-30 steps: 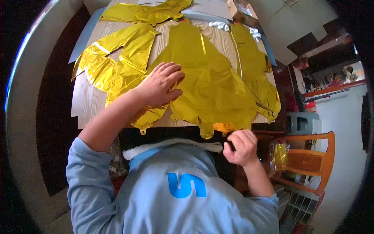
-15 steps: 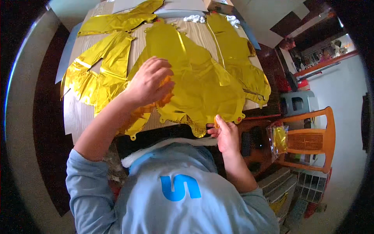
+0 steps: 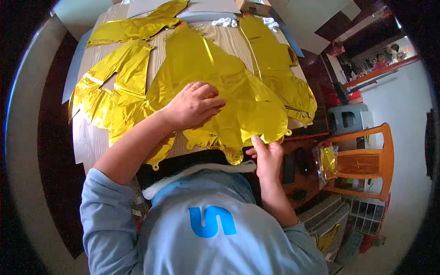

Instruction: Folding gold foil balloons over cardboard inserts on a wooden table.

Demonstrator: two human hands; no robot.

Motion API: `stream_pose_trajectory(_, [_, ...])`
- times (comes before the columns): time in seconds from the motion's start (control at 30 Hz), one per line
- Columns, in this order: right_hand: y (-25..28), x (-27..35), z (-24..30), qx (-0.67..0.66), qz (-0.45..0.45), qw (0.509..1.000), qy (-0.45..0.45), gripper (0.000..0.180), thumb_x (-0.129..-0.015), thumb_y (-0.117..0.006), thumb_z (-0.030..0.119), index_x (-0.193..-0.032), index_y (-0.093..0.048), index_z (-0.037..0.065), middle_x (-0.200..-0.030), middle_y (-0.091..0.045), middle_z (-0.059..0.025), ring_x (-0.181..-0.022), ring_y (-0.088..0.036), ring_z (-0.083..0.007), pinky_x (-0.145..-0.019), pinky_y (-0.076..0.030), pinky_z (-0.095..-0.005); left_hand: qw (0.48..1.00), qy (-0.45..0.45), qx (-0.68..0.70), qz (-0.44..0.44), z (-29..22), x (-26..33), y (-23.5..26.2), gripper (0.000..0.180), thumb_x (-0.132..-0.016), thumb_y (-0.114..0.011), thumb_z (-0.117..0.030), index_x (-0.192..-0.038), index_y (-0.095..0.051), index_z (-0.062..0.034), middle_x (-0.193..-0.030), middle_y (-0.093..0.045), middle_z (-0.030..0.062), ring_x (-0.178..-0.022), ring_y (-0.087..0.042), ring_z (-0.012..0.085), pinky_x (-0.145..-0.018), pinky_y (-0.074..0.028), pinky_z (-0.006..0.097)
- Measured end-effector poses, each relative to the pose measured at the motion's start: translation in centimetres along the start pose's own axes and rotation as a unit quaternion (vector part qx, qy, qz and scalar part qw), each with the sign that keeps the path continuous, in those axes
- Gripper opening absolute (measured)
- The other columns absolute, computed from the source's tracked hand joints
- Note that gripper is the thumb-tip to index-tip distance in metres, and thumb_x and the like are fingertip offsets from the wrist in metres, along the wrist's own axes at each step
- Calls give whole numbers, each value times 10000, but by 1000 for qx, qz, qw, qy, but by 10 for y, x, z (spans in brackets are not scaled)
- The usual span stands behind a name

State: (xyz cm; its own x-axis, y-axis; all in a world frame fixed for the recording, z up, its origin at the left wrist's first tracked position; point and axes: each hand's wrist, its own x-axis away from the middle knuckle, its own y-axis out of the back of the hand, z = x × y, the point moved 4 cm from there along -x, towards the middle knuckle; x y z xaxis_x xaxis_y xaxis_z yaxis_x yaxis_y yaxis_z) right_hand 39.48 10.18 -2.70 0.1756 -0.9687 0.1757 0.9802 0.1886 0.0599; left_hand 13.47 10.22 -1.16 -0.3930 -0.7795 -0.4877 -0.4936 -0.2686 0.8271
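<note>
A flat, deflated gold foil balloon [image 3: 220,68] spreads over the middle of the wooden-topped table [image 3: 158,57], its near edge reaching toward my body. My left hand [image 3: 195,104] is over its middle, palm down with loosely bent fingers; whether the fingertips press on the foil is hard to tell. At the near right edge, my right hand [image 3: 268,158] pinches the balloon's rim, thumb on top and fingers beneath. Small tabs with holes stick out along that rim. Another crumpled gold foil balloon [image 3: 130,62] lies to the left, partly behind my left forearm.
More gold foil lies at the far left [image 3: 133,30] and along the right side [image 3: 268,50]. White crumpled bits [image 3: 224,22] and a cardboard box [image 3: 254,7] sit at the back. On the right stands a wooden chair [image 3: 387,156] with a clear packet [image 3: 327,162], near a grey stool [image 3: 350,117].
My left hand has moved right and a little nearer over the foil, its fingers drawing closer together. My right hand stays at the near edge, and the foil there has shifted slightly.
</note>
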Motion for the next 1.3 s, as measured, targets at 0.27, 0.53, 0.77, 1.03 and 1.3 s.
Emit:
stream_pose_trajectory(0.27, [-17, 1, 31, 211, -48, 953, 213, 187, -893, -730, 134, -990, -705, -24, -825, -725, -102, -606, -648, -152, -566, -515, -312, 999, -5, -32, 18, -2, -4, 3, 412, -834, -714, -211, -1239, -646, -187, -1235, -589, 108, -1140, -553, 322, -957, -461, 457])
stream_pose_trajectory(0.53, [-44, 21, 43, 374, 163, 762, 503, 274, -749, -715, 78, -1015, -655, 57, -1094, -656, -134, -1041, -632, -335, -974, -478, -479, 998, 0, -47, 38, 1, -3, 3, 467, -798, -696, -236, -1251, -634, -144, -1282, -575, 87, -1216, -515, 292, -1045, -414, 436])
stream_pose_trajectory(0.77, [-19, -22, 60, 239, 205, 855, 413, 340, -862, -646, 132, -1188, -660, 36, -1223, -680, -133, -1197, -617, -332, -1087, -404, -487, 995, -18, -53, 81, 17, 8, -6, 793, -611, -745, -163, -1377, -542, -120, -1423, -482, 88, -1327, -421, 307, -1129, -334, 436])
stream_pose_trajectory(1.03, [-53, -44, 44, 463, 245, 714, 464, 409, -942, -620, 198, -1328, -594, 64, -1428, -552, -124, -1347, -490, -323, -1166, -298, -519, 992, -7, -76, 98, 17, 7, -6, 793, -630, -738, -148, -1396, -536, -144, -1432, -486, 76, -1337, -422, 293, -1118, -342, 432])
stream_pose_trajectory(1.3, [-52, -45, 39, 477, 271, 700, 456, 460, -963, -599, 276, -1367, -544, 64, -1476, -495, -121, -1382, -425, -353, -1182, -249, -530, 993, 93, 70, 29, 16, -2, 4, 418, -904, -611, -153, -1319, -589, -102, -1273, -608, 124, -1239, -523, 314, -1083, -377, 454])
